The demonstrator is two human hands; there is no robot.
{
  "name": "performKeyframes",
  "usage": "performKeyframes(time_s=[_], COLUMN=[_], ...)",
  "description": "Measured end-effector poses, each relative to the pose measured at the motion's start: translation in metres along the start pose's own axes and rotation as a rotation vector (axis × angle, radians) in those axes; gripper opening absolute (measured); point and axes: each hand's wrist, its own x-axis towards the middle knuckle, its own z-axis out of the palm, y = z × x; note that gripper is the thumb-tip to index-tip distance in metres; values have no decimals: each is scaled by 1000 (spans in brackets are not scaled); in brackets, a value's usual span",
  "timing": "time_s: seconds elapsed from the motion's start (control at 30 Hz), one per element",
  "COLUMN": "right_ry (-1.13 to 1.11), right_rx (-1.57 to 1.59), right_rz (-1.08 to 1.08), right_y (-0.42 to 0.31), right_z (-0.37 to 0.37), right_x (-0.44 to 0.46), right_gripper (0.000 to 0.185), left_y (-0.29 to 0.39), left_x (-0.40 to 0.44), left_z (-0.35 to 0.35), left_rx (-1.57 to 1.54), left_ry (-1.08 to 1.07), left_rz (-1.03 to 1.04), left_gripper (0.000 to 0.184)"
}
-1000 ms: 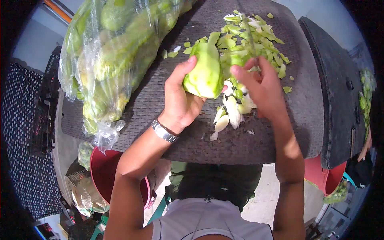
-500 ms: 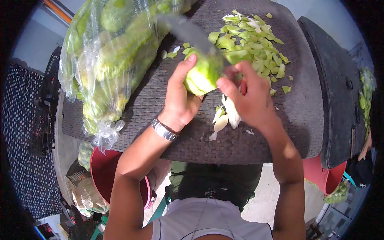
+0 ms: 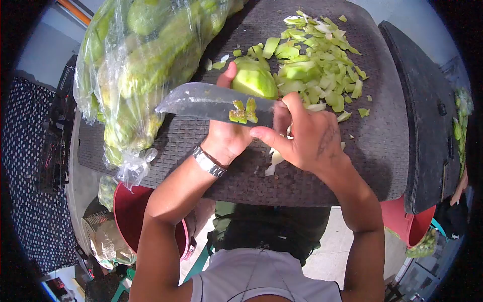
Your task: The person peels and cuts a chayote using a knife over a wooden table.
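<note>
My left hand, below a silver watch-like band, holds a peeled pale green fruit; the knife hides part of its fingers. My right hand is closed round the handle end of a wide knife. The blade points left, in front of the fruit and over my left palm, with small green-brown scraps stuck on it. Green peelings lie heaped on the dark woven tabletop behind and right of my hands. A few pale pieces lie partly hidden beneath my right hand.
A clear plastic bag full of green fruit lies on the left of the table. A red bucket stands below the front left edge, and another red container at the right. A dark panel borders the table's right side.
The knife has swung from upright and away, across the fruit, to lie nearly level before it, with scraps now visible on the blade. My right hand has turned; my left hand still holds the fruit.
</note>
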Motion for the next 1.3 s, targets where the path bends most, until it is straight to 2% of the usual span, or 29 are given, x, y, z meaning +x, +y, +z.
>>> performKeyframes(time_s=[0.1, 0.2, 0.27, 0.6, 0.7, 0.8, 0.87, 0.97, 1.1, 1.2, 1.3], right_ry=[9, -8, -8, -28, -19, -77, -72, -41, 19, -82, -74], right_rx=[-66, -35, -47, -19, 89, 159, 146, 144, 291, 242, 196], right_rz=[-45, 23, 17, -21, 40, 144, 187, 330, 425, 316, 123], right_y=[-1, 2, 4, 6, 7, 10, 13, 37, 53, 6, -3], right_z=[-4, 0, 2, -2, -10, -11, -16, -26, -27, -35, -16], right_x=[2, 1, 1, 3, 9, 12, 15, 26, 26, 21, 10], right_gripper=[52, 61, 61, 60, 46, 43, 50, 54, 55, 55, 55], left_y=[-3, -4, -5, -2, -4, -6, -7, 2, 3, 0, -6], left_x=[0, 2, 5, 3, 7, 11, 12, 0, -2, 0, 6], left_z=[-1, -5, -11, -4, -10, -13, -13, -1, 9, 2, -12], left_rx=[2, -8, -19, 35, 57, 24, 11, 95, 18, -64, 0], left_ry=[-25, -25, -67, 65, 140, 198, 247, 8, 77, 131, 115], left_rz=[4, 2, -13, 78, 126, 161, 196, 159, 132, 141, 142], left_gripper=[61, 60, 60, 52, 55, 54, 55, 57, 55, 64, 66])
